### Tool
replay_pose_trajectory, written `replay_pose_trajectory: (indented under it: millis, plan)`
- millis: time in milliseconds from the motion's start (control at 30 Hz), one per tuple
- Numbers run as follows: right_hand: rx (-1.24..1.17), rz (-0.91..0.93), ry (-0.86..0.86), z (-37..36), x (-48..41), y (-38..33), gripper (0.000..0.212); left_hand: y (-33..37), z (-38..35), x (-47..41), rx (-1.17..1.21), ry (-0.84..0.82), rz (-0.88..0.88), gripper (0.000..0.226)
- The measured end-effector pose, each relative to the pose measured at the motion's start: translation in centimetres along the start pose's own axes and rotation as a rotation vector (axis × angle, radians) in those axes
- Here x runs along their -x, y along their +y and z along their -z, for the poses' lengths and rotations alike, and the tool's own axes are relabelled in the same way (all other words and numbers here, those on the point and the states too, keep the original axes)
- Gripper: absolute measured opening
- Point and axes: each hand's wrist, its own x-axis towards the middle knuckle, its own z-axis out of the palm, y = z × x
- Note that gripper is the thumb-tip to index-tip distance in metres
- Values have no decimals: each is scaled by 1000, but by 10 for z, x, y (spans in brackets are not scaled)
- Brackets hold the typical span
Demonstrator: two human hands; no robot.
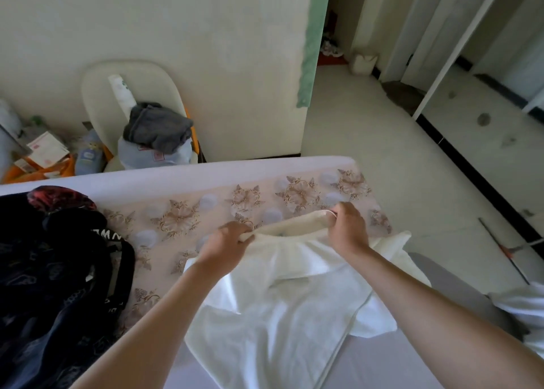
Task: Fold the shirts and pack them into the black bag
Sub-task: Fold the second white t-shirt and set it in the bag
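Head view: my left hand and right hand each pinch the white shirt's far edge; its length runs toward me.

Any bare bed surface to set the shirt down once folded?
Free: floral bedcover between the far edge and the left hand and right hand; a narrower strip between black bag and white shirt. Crowded: right side, more white cloth.

Head-worn camera looks forward and down, close over the bed.
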Motion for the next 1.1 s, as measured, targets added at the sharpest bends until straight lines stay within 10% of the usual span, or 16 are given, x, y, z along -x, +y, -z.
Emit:
replay_pose_trajectory:
  millis: [333, 500, 767, 1100]
  plan:
    - [-474, 72, -74, 133, 11, -114, 32, 44, 143, 14, 73, 449, -251, 16]
    - [-286, 200, -97, 181, 17, -154, 24, 57, 229, 41, -20, 539, -384, 19]
    - [-625, 230, 141, 282, 54, -254, 32, 82, 358, 97, -142, 843, -303, 37]
    - [-282, 400, 166, 382, 85, -316, 46, 89, 446, 177, -559, 863, -314, 25]
